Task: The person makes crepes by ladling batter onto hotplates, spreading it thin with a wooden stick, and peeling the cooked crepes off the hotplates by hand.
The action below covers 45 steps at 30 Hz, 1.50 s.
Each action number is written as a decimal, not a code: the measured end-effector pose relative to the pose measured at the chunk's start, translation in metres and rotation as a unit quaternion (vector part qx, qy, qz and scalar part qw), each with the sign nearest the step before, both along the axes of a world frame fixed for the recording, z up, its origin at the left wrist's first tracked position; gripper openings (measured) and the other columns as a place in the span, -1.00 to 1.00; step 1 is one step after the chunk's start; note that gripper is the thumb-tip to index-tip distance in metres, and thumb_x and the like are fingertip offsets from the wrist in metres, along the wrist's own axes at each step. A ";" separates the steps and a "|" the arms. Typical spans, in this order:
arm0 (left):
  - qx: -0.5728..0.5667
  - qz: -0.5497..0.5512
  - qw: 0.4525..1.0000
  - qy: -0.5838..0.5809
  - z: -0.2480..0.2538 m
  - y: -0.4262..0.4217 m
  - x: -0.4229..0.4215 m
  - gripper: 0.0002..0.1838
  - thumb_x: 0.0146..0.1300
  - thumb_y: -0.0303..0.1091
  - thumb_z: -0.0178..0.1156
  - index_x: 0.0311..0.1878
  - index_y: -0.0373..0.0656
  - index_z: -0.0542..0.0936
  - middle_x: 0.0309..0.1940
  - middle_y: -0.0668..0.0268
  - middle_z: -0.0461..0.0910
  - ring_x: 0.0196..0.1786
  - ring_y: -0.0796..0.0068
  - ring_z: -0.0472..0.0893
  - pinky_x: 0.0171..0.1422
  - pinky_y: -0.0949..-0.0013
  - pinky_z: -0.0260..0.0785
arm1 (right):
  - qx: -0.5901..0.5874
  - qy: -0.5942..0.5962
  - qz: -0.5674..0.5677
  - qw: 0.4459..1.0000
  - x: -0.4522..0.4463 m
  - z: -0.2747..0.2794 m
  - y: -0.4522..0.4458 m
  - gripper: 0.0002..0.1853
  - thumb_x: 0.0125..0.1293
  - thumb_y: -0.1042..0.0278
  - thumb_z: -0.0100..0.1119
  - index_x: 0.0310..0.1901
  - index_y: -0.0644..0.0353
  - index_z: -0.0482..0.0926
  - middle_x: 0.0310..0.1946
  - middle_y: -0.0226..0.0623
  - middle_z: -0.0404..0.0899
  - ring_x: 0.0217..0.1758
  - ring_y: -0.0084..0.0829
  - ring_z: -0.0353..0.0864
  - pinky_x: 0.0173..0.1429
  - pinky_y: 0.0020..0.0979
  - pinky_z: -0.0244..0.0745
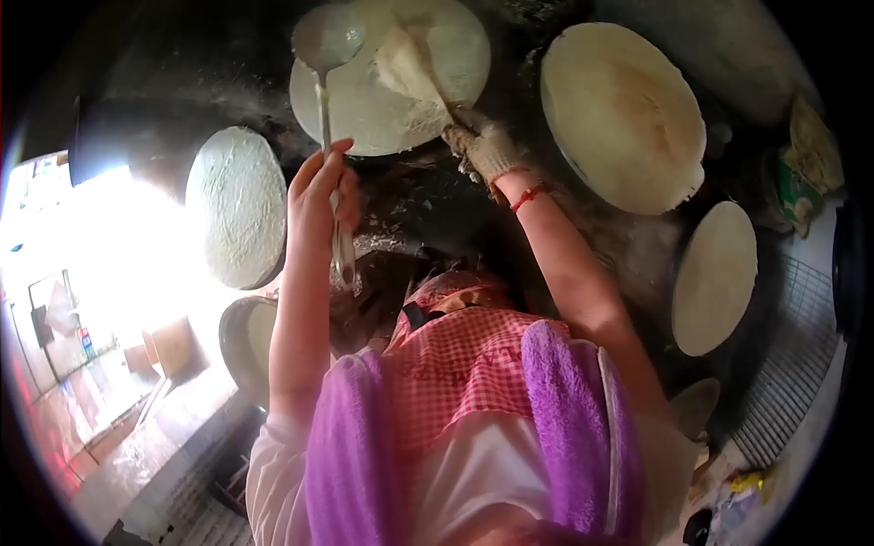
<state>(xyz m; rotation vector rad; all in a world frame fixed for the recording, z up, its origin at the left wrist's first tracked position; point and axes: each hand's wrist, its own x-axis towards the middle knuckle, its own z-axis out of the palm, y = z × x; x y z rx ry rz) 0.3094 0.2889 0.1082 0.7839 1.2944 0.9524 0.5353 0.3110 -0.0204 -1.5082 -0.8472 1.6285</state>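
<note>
My left hand (323,191) is closed around the handle of a metal ladle (330,38). The ladle's bowl hangs over the left edge of a round griddle covered with pale batter (337,109). In a soiled knit glove, my right hand (484,152) grips the narrow end of a pale, flat, paddle-shaped spreader (407,65). Its wide end lies over the same batter, right of the ladle; whether it touches the batter I cannot tell. A red cord bracelet (528,197) circles my right wrist.
More round griddles with pale sheets stand around me: one at left (235,207), a large one at right (628,118), another lower right (715,278). A wire rack (783,355) is at far right. Bright light floods the left side.
</note>
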 end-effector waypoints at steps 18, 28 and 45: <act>-0.202 0.123 0.796 -0.557 -0.033 0.001 0.021 -0.84 0.41 -0.53 -0.12 -0.02 -0.39 0.36 -0.50 0.34 0.33 -0.52 0.55 0.34 -0.42 0.45 0.34 | -0.032 0.202 0.066 0.977 -0.028 -0.004 -0.051 -0.78 0.33 0.27 0.18 -0.02 0.05 0.58 -0.54 -0.42 0.56 -0.74 -0.67 0.33 -0.69 -0.61 0.20; -0.067 -0.085 0.777 -0.620 -0.024 0.015 -0.097 -0.51 0.51 -0.33 -0.17 0.41 -0.32 0.09 -0.51 0.43 0.18 -0.62 0.74 0.16 -0.70 0.61 0.07 | 0.110 -0.088 -0.016 0.990 -0.017 -0.025 -0.003 -0.51 0.18 0.20 0.34 0.16 0.04 0.51 -0.49 -0.43 0.58 -0.70 -0.64 0.42 -0.65 -0.54 0.32; -0.117 -0.065 0.864 -0.486 0.017 0.112 -0.242 -0.56 0.49 -0.39 -0.14 0.30 -0.45 0.11 -0.54 0.45 0.20 -0.64 0.73 0.18 -0.67 0.61 0.10 | 0.111 -0.100 0.027 0.988 -0.084 -0.009 -0.098 -0.61 0.29 0.30 0.25 0.16 -0.10 0.56 -0.30 -0.59 0.64 -0.60 -0.72 0.45 -0.64 -0.61 0.34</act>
